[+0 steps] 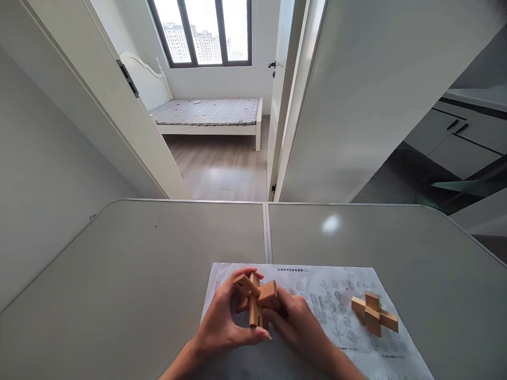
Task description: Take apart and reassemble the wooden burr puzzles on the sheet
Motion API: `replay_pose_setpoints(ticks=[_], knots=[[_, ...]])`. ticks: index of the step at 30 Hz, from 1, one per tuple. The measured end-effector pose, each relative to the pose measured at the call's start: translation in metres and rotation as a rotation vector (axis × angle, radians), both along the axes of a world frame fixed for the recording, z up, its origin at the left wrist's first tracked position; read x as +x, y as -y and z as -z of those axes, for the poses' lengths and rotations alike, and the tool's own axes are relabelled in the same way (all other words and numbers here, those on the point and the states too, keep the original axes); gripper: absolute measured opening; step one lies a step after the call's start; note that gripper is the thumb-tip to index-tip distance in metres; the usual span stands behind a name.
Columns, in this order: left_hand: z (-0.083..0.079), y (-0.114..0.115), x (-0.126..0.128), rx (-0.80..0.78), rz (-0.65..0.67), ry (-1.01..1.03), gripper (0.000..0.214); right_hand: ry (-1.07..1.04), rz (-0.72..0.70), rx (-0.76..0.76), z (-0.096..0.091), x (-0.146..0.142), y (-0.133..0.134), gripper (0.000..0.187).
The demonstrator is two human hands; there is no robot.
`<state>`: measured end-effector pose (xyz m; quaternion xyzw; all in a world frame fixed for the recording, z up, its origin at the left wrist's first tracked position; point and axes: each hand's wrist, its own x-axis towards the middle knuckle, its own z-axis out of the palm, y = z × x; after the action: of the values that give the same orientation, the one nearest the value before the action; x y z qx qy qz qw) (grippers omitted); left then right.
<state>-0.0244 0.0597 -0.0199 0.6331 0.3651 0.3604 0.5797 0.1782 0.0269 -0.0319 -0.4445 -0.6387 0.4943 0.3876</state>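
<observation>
grey tabletop (119, 274) w/ a thin pale edging strip (222, 201) & angled far corners, split into lt & rt halves by a pale seam (266, 232) running to the paper; a few tiny dark specks (157, 224) on the lt half, a glare spot (331, 223) nr the far edge of the rt. flat on it, over the seam & mostly to its rt, lies a white printed sheet (325, 279) w/ a header line & sml drawings, bottom edge out of view. on the sheet's rt part sits a cross-shaped wooden block assembly (373, 314).
</observation>
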Motion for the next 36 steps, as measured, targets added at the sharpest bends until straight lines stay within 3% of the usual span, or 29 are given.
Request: replay_pose_setpoints(ticks=[7, 22, 27, 36], knots=[[-0.005, -0.002, -0.003, 0.042, 0.005, -0.062, 0.090, -0.098, -0.023, -0.103, -0.002, -0.001, 0.001, 0.008], [-0.013, 0.002, 0.003, 0.092, -0.078, -0.039, 0.082, -0.129, -0.053, -0.050, -0.007, 0.001, 0.002, 0.007], [-0.015, 0.003, 0.001, -0.037, -0.036, 0.055, 0.079, -0.132, -0.020, -0.080, -0.004, 0.000, 0.003, 0.018], [0.002, -0.008, -0.008, -0.169, -0.031, 0.137, 0.087, -0.210, 0.023, -0.130, -0.010, -0.001, 0.003, 0.032]])
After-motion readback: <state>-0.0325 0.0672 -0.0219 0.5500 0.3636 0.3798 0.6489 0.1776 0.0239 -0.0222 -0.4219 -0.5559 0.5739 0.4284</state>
